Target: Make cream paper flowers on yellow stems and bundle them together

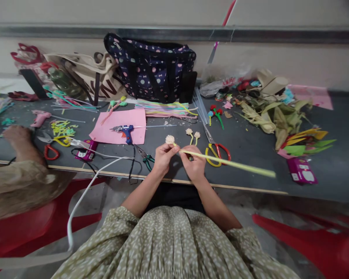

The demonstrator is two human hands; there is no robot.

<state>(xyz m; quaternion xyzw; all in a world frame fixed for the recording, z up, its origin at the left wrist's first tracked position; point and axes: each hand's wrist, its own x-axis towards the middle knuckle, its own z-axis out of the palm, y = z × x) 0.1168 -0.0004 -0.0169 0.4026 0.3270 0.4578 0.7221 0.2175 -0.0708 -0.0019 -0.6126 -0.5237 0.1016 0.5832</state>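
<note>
My left hand (163, 158) pinches a small cream flower (170, 139) just below its fluffy head. A long pale yellow pipe cleaner (235, 164) runs from my fingertips out to the right, its near end pinched in my right hand (194, 162). Both hands meet above the table's front edge, fingertips close together. Just behind them lie two similar cream flowers (189, 132) with short yellow stems. To the right of my right hand rest scissors (221, 155) with red and yellow handles. Green-handled pliers (148, 159) lie beside my left hand.
A blue glue gun (127, 133) rests on pink paper (116, 120). Behind it are bundled pipe cleaners (163, 108) and a dark patterned bag (154, 69). Dried husks (282, 120) and a purple box (302, 170) lie right. Another person's hand (19, 135) is at left; a white cable (84, 190) crosses the edge.
</note>
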